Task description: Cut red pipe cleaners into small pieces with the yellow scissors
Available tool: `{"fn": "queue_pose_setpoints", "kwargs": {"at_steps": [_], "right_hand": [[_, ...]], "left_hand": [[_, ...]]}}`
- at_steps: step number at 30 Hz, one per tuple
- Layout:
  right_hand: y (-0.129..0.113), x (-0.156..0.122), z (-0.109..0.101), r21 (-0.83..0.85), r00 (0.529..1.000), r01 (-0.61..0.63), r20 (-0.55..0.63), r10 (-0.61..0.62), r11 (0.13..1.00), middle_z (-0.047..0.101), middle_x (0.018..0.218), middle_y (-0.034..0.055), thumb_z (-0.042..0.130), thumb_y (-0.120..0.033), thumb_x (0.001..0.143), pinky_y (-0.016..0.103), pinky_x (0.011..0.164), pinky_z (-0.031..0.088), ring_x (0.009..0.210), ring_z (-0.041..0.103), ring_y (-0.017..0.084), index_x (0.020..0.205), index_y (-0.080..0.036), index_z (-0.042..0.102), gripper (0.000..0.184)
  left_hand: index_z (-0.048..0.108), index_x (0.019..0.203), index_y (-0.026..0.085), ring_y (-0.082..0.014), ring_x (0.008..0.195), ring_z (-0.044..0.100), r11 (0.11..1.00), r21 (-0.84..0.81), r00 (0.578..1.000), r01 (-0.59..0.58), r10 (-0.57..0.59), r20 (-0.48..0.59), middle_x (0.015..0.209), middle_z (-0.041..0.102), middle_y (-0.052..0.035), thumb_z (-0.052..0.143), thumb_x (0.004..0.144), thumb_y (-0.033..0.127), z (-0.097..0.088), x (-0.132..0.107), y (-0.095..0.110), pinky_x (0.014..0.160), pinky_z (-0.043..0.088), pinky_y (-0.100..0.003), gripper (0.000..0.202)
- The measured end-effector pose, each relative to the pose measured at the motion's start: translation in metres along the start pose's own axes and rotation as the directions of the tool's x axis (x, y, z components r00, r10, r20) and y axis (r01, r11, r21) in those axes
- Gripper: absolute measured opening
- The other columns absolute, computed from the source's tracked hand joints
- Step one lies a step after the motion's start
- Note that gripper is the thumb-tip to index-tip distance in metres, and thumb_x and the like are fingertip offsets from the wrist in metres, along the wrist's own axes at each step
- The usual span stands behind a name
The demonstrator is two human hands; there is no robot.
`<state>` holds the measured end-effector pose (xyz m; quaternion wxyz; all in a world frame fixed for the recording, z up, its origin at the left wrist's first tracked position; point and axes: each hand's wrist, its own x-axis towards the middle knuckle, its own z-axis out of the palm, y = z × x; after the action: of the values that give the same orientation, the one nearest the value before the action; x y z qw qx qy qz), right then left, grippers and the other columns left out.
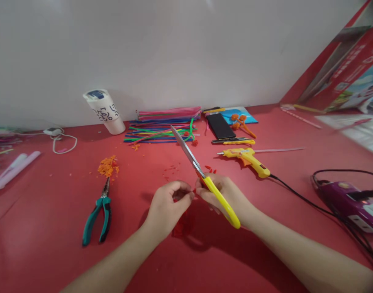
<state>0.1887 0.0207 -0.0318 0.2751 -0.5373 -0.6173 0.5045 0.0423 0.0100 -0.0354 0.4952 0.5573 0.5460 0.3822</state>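
My right hand (pixel 226 193) is closed around scissors (pixel 215 191) with yellow handles, their blades pointing up and away to the left. My left hand (pixel 171 205) is closed in a pinch, its fingertips meeting those of my right hand. Between the fingertips shows a small red piece (pixel 194 190), mostly covered by the fingers. Below my left hand lies a dark red, partly see-through thing (pixel 183 224) that blends into the tabletop. Several red snippets (pixel 211 169) lie just beyond my right hand.
Teal pliers (pixel 97 217) and orange fluff clippings (pixel 108 166) lie left. Behind are a white tumbler (pixel 105 112), pipe cleaners (pixel 162 130), a phone (pixel 220 126) and a utility knife (pixel 235 141). Right, a yellow glue gun (pixel 246 158) has its cord toward a purple power strip (pixel 354 203).
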Motion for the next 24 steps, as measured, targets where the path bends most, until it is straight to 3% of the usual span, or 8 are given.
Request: {"fn": "queue_pose_setpoints", "kwargs": {"at_steps": [2,5,8,11,15,20,24], "right_hand": [[-0.001,0.000,-0.002,-0.048,0.999,0.047,0.011,-0.047,0.998,0.037,0.044,-0.0088,0.048,-0.031,0.072,0.018,0.040,0.028,0.039,0.037,0.006,0.066,-0.019,0.045,0.014],[-0.004,0.001,-0.010,-0.268,0.988,0.143,-0.017,-0.152,0.953,0.039,0.051,-0.0061,0.052,-0.043,0.070,0.020,0.044,0.028,0.046,0.037,0.008,0.064,-0.019,0.043,0.026],[-0.010,0.001,-0.018,-0.599,0.980,0.128,-0.046,-0.194,0.790,0.043,0.053,-0.0042,0.051,-0.053,0.069,0.022,0.044,0.024,0.046,0.038,0.010,0.069,-0.020,0.044,0.034],[-0.013,0.000,-0.023,-0.777,0.975,0.154,0.020,-0.220,0.610,0.052,0.056,-0.0002,0.043,-0.056,0.075,0.023,0.043,0.021,0.046,0.045,0.014,0.079,-0.019,0.046,0.037],[-0.004,-0.001,-0.020,-0.861,0.961,0.211,0.095,-0.261,0.464,0.060,0.062,0.0058,0.033,-0.047,0.082,0.025,0.045,0.021,0.052,0.055,0.018,0.082,-0.017,0.045,0.032],[0.018,-0.004,-0.015,-0.890,0.932,0.259,0.129,-0.339,0.374,0.059,0.054,0.0035,0.033,-0.042,0.083,0.026,0.045,0.017,0.046,0.054,0.018,0.085,-0.016,0.045,0.028],[0.025,-0.004,-0.015,-0.878,0.906,0.303,0.145,-0.398,0.370,0.056,0.050,0.0012,0.033,-0.038,0.083,0.026,0.044,0.017,0.042,0.052,0.017,0.082,-0.017,0.043,0.023]], "left_hand": [[0.058,0.067,0.015,-0.0092,0.052,0.050,0.998,-0.062,1.000,0.030,-0.030,0.006,0.054,0.055,0.0028,0.057,0.067,0.019,-0.002,0.001,-0.001,0.053,0.039,-0.021,0.004],[0.058,0.068,0.014,-0.0075,0.049,0.048,0.944,-0.320,0.996,0.083,-0.089,-0.002,0.053,0.055,0.0026,0.058,0.067,0.020,-0.007,0.007,-0.003,0.050,0.038,-0.020,0.006],[0.057,0.068,0.013,-0.0062,0.051,0.050,0.830,-0.555,0.992,0.057,-0.110,-0.062,0.060,0.058,0.0009,0.063,0.065,0.021,-0.016,0.015,-0.004,0.051,0.038,-0.018,0.010],[0.057,0.068,0.013,-0.0065,0.054,0.053,0.778,-0.628,0.988,0.008,-0.103,-0.115,0.063,0.060,-0.0002,0.064,0.065,0.020,-0.025,0.019,-0.003,0.053,0.040,-0.018,0.011],[0.058,0.070,0.013,-0.0066,0.057,0.055,0.736,-0.675,0.984,-0.051,-0.079,-0.161,0.066,0.062,-0.0003,0.062,0.069,0.019,-0.029,0.020,-0.002,0.057,0.042,-0.018,0.007],[0.059,0.069,0.013,-0.0066,0.059,0.055,0.677,-0.729,0.988,-0.104,-0.017,-0.156,0.064,0.059,0.0009,0.059,0.071,0.015,-0.025,0.016,-0.001,0.060,0.044,-0.018,0.003],[0.060,0.069,0.013,-0.0056,0.060,0.054,0.638,-0.767,0.989,-0.070,-0.055,-0.136,0.065,0.058,0.0017,0.061,0.070,0.014,-0.021,0.014,0.001,0.061,0.045,-0.017,0.001]]}}
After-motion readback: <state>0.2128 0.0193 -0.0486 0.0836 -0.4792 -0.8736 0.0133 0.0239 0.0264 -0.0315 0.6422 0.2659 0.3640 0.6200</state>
